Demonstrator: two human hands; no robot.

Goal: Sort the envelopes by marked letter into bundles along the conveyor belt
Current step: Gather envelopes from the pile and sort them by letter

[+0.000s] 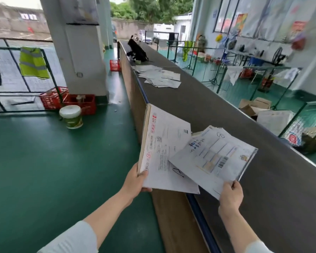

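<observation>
My left hand [137, 180] grips the near left corner of a thick stack of white envelopes [162, 143], held over the belt's near edge; a handwritten letter shows near its lower right. My right hand [231, 195] holds a thinner bundle of envelopes [215, 157] by its near corner, overlapping the stack's right side, with a barcode and a hand-drawn mark on top. The dark grey conveyor belt [208, 110] runs away from me. Further along it lie loose piles of sorted envelopes [161, 77].
A black bag [138, 51] sits on the belt's far end. Left of the belt is green floor with a white bucket [71, 116], red crates [77, 103] and a pillar. Cardboard boxes [257, 108] and metal racks stand right of the belt.
</observation>
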